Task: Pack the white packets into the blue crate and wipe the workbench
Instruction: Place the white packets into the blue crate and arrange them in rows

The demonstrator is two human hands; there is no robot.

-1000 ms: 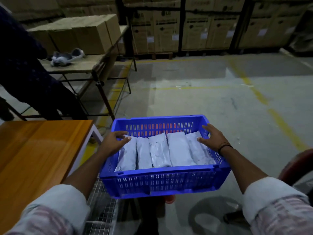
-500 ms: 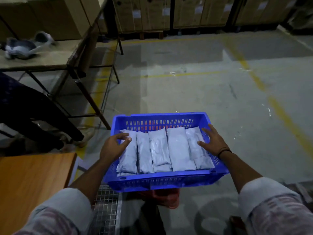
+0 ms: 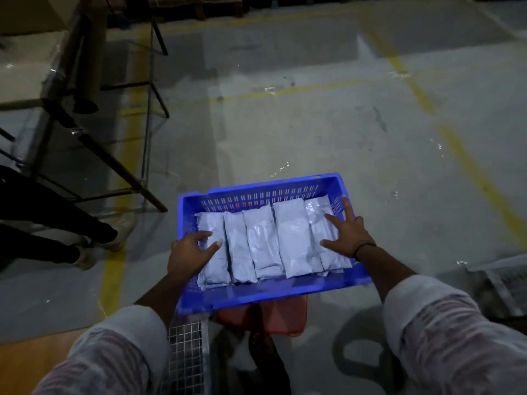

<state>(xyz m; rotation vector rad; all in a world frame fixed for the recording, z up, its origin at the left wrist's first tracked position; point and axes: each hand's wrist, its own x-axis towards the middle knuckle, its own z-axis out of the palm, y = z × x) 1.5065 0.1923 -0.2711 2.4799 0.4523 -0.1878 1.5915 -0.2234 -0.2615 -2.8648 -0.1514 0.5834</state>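
White packets (image 3: 265,240) rowed in blue crate (image 3: 256,292), perched on smaller red support (image 3: 285,317). My right hand (image 3: 346,238) flat, splayed on rightmost; left hand (image 3: 188,252) bent-fingered on leftmost, grip unclear. Uneven push could tip crate.

— What do we have underfoot here?
— A grey concrete floor (image 3: 313,124), scuffed and stained, with yellow lines (image 3: 470,166) painted across and along it.
— And on our left?
— A table (image 3: 25,72) on a dark metal frame (image 3: 122,169) with slanted braces. We see a cardboard box (image 3: 28,12) on its top. A person's legs (image 3: 57,218) in dark trousers and pale shoes stand just beside it.
— How is the light?
— Dim. At the far edge we make out only shadow and the foot of a wooden pallet (image 3: 219,10).
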